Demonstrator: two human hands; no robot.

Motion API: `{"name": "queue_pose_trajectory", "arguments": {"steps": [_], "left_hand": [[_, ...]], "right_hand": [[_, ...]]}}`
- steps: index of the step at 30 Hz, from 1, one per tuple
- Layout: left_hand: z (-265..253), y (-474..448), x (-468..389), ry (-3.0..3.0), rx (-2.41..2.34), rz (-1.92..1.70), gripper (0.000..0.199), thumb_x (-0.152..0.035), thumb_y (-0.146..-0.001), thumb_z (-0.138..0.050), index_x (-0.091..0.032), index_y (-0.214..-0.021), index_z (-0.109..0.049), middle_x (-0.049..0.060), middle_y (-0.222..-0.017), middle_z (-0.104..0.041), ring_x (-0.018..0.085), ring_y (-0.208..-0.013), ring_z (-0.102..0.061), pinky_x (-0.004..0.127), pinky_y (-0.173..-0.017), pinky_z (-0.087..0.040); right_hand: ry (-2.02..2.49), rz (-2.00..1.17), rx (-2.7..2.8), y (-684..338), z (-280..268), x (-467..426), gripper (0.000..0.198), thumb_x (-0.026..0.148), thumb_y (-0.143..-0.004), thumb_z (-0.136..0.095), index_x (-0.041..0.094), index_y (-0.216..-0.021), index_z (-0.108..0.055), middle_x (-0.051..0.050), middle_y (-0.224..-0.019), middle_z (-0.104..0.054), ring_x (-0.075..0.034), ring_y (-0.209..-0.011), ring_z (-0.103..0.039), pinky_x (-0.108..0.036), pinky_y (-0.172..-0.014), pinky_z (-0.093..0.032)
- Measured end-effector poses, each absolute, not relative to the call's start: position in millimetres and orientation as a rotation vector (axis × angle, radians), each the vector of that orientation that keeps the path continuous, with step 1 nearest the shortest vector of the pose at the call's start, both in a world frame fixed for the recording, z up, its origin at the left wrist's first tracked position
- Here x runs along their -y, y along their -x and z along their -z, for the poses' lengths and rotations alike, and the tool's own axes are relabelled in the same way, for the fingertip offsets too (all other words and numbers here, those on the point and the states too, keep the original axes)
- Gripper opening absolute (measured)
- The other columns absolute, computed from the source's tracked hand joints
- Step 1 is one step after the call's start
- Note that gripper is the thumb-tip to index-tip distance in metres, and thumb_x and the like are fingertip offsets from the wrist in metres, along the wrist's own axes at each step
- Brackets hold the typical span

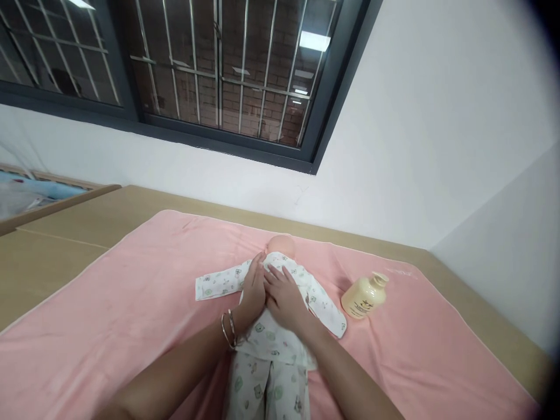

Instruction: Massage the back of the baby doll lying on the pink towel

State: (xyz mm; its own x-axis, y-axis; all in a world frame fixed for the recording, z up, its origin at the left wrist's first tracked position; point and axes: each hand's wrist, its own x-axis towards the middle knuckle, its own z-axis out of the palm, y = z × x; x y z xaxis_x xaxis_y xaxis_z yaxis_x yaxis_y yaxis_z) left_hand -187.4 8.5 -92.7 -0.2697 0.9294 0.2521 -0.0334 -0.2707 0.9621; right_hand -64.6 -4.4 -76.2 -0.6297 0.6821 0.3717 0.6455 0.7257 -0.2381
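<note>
A baby doll (271,338) in white printed pajamas lies on a pink blanket (144,309), its head toward the window wall and both sleeves spread outward. On the doll's chest rests my right hand (284,296), flat with its fingers stretched out. My left hand (254,290) is beside it, turned on edge with fingers extended, touching the doll's chest and my right hand. Neither hand grips anything. Two thin bangles (229,328) circle my left wrist. The doll's middle is partly hidden by my hands and forearms.
A pale yellow pump bottle (364,296) stands on the blanket right of the doll. The blanket covers a wooden surface (94,216) that meets a white wall (245,178). Above is a dark-framed barred window (227,70). At far left lies a wood-edged bay (52,192) with light blue material.
</note>
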Motion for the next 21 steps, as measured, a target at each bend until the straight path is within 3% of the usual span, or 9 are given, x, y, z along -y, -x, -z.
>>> {"name": "queue_pose_trajectory", "arguments": {"steps": [5,10,13,16,21], "left_hand": [[94,189,-5,-1.313,-1.244,-1.621,0.046,-0.045,-0.097,-0.035,-0.020,-0.132,-0.050,0.009,-0.142,-0.050,0.021,-0.135,-0.042,0.040,-0.119,-0.026],[97,189,2,-1.443,-1.281,-1.619,0.048,-0.044,-0.097,-0.033,-0.019,-0.135,-0.048,0.009,-0.144,-0.048,0.022,-0.136,-0.041,0.043,-0.119,-0.025],[96,190,7,-1.716,-1.255,-1.583,0.048,-0.039,-0.098,-0.032,-0.019,-0.139,-0.044,0.010,-0.148,-0.044,0.022,-0.139,-0.037,0.044,-0.120,-0.023],[94,190,9,-1.901,-1.210,-1.553,0.047,-0.035,-0.096,-0.035,-0.019,-0.139,-0.044,0.010,-0.147,-0.046,0.022,-0.139,-0.037,0.044,-0.120,-0.023],[99,188,0,-1.816,-1.296,-1.501,0.039,-0.033,-0.094,-0.038,-0.021,-0.127,-0.056,0.009,-0.142,-0.051,0.023,-0.135,-0.042,0.047,-0.120,-0.025]], "right_hand": [[1.280,-0.184,2.250,49,81,-33,0.042,0.032,-0.099,-0.038,0.017,-0.136,-0.054,-0.010,-0.148,-0.042,-0.025,-0.141,-0.032,-0.050,-0.117,-0.023],[1.457,0.020,2.114,58,106,11,0.051,0.025,-0.098,-0.034,0.005,-0.144,-0.041,-0.018,-0.153,-0.030,-0.031,-0.145,-0.021,-0.054,-0.115,-0.025],[1.348,0.047,2.242,66,103,30,0.056,0.015,-0.091,-0.039,0.007,-0.146,-0.038,-0.014,-0.155,-0.027,-0.032,-0.147,-0.014,-0.057,-0.116,-0.021],[1.165,-0.028,2.357,64,90,20,0.056,0.011,-0.089,-0.038,0.016,-0.145,-0.043,-0.007,-0.153,-0.034,-0.028,-0.147,-0.015,-0.057,-0.118,-0.015],[1.208,-0.158,2.269,54,86,-3,0.047,0.019,-0.096,-0.035,0.013,-0.141,-0.048,-0.008,-0.151,-0.037,-0.024,-0.144,-0.024,-0.049,-0.119,-0.023]]}}
